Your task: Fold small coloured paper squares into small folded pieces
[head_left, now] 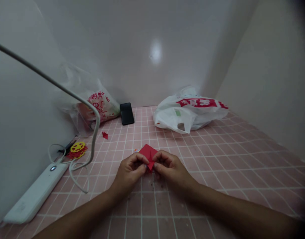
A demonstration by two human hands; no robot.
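A folded piece of red paper (148, 153) is held low over the pink checked tabletop (217, 159), near the middle. My left hand (130, 172) pinches its left lower edge with curled fingers. My right hand (169, 167) pinches the right lower edge the same way. Both hands meet at the paper's bottom corner, and the upper part of the paper sticks out beyond the fingers.
A small red paper scrap (105, 135) lies further back on the left. Yellow and red paper cut-outs (77, 149) sit by the left wall, beside a white lamp base (35, 196) with its bent arm (67, 93) and cord. A black phone (127, 113) and two plastic bags (189, 113) (92, 103) stand at the back.
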